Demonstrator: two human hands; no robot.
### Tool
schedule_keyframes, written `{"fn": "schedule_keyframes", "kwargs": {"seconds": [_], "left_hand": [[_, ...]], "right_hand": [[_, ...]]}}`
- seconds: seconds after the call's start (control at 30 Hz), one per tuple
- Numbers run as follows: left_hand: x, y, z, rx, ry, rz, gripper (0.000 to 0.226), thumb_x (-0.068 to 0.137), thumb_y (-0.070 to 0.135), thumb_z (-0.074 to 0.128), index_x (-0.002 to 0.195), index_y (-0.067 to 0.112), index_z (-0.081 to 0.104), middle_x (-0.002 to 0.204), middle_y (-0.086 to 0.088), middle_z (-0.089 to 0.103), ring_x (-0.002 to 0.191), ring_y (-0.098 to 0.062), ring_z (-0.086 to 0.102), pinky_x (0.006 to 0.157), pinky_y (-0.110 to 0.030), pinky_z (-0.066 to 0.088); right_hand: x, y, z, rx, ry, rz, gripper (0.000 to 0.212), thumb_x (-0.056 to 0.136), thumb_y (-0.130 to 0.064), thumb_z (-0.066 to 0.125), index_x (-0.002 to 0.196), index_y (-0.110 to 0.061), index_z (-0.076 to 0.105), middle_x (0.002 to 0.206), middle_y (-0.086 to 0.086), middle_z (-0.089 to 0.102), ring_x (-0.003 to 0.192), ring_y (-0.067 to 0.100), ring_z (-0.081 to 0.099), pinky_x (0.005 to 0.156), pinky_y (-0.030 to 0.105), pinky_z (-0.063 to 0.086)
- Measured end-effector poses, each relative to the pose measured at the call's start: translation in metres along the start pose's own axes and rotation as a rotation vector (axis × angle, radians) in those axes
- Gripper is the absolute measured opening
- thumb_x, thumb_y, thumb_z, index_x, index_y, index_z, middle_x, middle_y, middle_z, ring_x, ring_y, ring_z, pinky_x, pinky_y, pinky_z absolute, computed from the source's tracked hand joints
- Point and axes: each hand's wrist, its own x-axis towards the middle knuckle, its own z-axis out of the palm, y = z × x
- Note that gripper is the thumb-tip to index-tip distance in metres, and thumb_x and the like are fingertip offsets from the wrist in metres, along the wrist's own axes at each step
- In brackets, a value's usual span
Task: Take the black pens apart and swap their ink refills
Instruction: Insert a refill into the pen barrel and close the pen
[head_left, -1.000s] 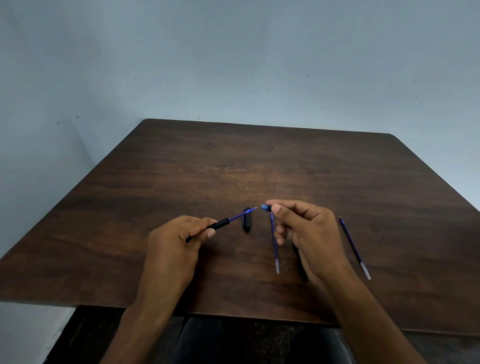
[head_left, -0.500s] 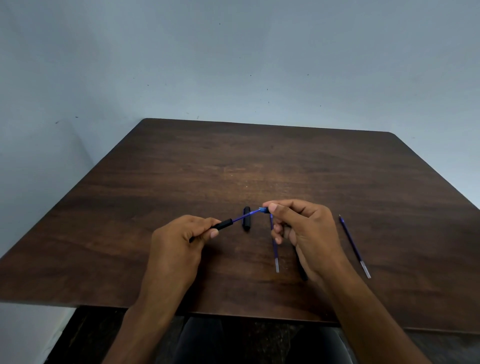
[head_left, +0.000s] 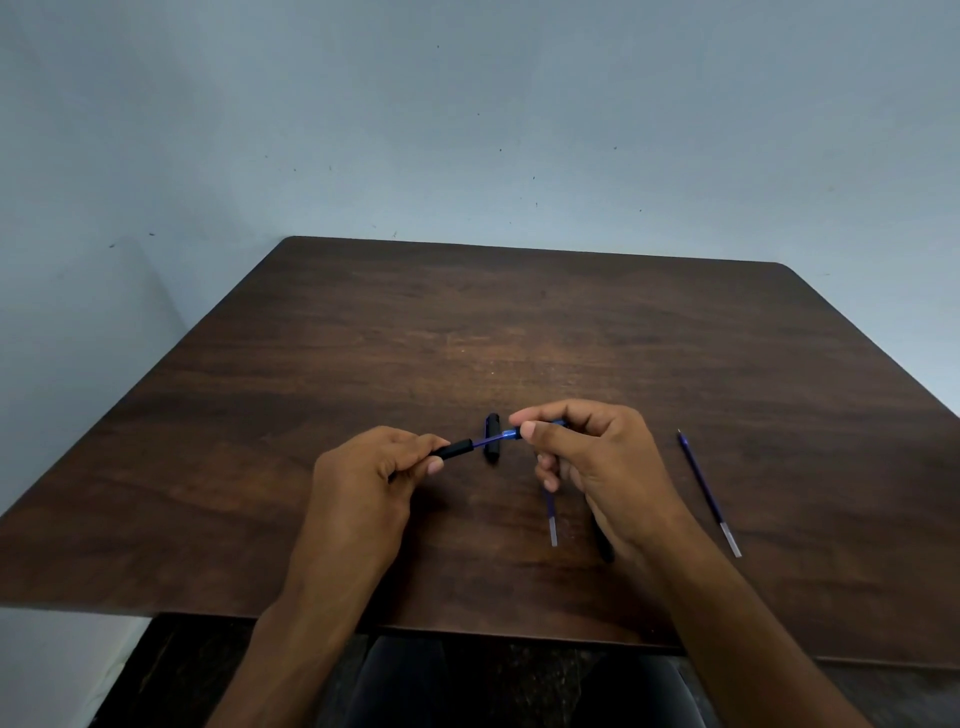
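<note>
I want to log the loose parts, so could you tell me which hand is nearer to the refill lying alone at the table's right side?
Right. The right hand is just left of that refill; the left hand is farther left.

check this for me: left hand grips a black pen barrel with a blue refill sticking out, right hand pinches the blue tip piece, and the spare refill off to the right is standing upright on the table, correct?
Not quite. The head view shows the spare refill lying flat on the table, not upright. The rest holds: the left hand grips the black pen barrel with its blue refill sticking out, and the right hand pinches the blue tip piece.
</note>
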Motion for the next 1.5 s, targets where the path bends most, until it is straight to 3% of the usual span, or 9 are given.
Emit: {"fn": "schedule_keyframes", "kwargs": {"seconds": [0.27,0.4,0.6,0.87,1.07,1.2,1.33,1.4,1.5], "left_hand": [[0.0,0.0,0.001,0.011,-0.006,0.005,0.023,0.083,0.008,0.072,0.099,0.023,0.077,0.09,0.015,0.07,0.087,0.001,0.063,0.08,-0.003,0.041],[0.0,-0.002,0.002,0.029,-0.001,0.031,0.023,0.082,0.008,0.073,0.099,0.024,0.077,0.088,0.016,0.069,0.084,0.002,0.062,0.078,-0.003,0.041],[-0.002,-0.001,0.005,0.07,-0.011,0.086,0.024,0.081,0.009,0.074,0.097,0.026,0.078,0.086,0.015,0.07,0.08,0.003,0.061,0.075,-0.004,0.04],[-0.002,0.0,0.005,0.051,-0.006,0.074,0.023,0.081,0.007,0.074,0.097,0.022,0.078,0.087,0.012,0.07,0.081,0.003,0.061,0.078,-0.002,0.039],[-0.005,-0.002,0.004,0.072,-0.006,0.084,0.023,0.08,0.01,0.075,0.098,0.023,0.078,0.088,0.014,0.07,0.082,0.008,0.058,0.077,0.001,0.037],[-0.007,-0.002,0.006,0.066,-0.013,0.086,0.023,0.08,0.012,0.075,0.098,0.026,0.077,0.089,0.016,0.069,0.083,0.007,0.06,0.077,0.0,0.039],[-0.007,-0.004,0.006,0.046,-0.002,0.059,0.024,0.08,0.012,0.075,0.099,0.028,0.077,0.088,0.017,0.069,0.084,0.006,0.061,0.078,-0.002,0.04],[-0.006,-0.005,0.004,0.037,0.007,0.051,0.024,0.08,0.011,0.075,0.098,0.026,0.077,0.087,0.017,0.069,0.084,0.006,0.061,0.077,-0.002,0.04],[-0.005,-0.005,0.003,0.031,0.02,0.051,0.023,0.08,0.009,0.075,0.098,0.024,0.078,0.087,0.016,0.069,0.082,0.006,0.061,0.077,-0.003,0.041]], "right_hand": [[0.0,0.008,0.004,0.119,-0.041,0.021,0.018,0.076,-0.019,0.079,0.094,-0.015,0.079,0.066,0.006,0.068,0.058,0.023,0.061,0.066,0.039,0.051],[-0.001,0.01,0.005,0.146,-0.048,0.011,0.018,0.078,-0.014,0.079,0.096,-0.012,0.08,0.068,0.008,0.068,0.059,0.023,0.062,0.07,0.044,0.051],[-0.003,0.01,0.012,0.126,-0.067,0.027,0.013,0.084,-0.006,0.076,0.097,-0.01,0.08,0.071,0.011,0.07,0.061,0.023,0.063,0.067,0.037,0.055],[-0.004,0.005,0.017,0.022,-0.028,0.036,0.01,0.082,-0.016,0.08,0.092,-0.013,0.08,0.073,0.015,0.073,0.059,0.027,0.065,0.071,0.051,0.058],[-0.007,-0.003,0.019,-0.08,0.022,0.047,0.028,0.076,-0.036,0.083,0.067,-0.012,0.073,0.053,0.007,0.06,0.043,0.02,0.052,0.043,0.027,0.046],[-0.007,-0.005,0.02,-0.221,0.07,0.047,0.055,0.08,-0.052,0.075,0.064,0.0,0.068,0.047,0.0,0.059,0.039,0.012,0.048,0.039,0.022,0.041],[-0.008,-0.014,0.013,-0.331,0.129,0.031,0.059,0.071,-0.067,0.067,0.066,-0.008,0.07,0.047,-0.004,0.062,0.038,0.006,0.05,0.041,0.016,0.044],[-0.009,-0.019,0.006,-0.255,0.107,0.0,0.041,0.068,-0.057,0.075,0.079,-0.018,0.075,0.055,-0.004,0.066,0.043,0.007,0.052,0.044,0.017,0.047],[-0.011,-0.024,0.0,-0.261,0.006,-0.068,0.024,0.077,-0.026,0.082,0.1,-0.02,0.076,0.073,-0.002,0.074,0.047,0.003,0.055,0.051,0.018,0.051]]}}
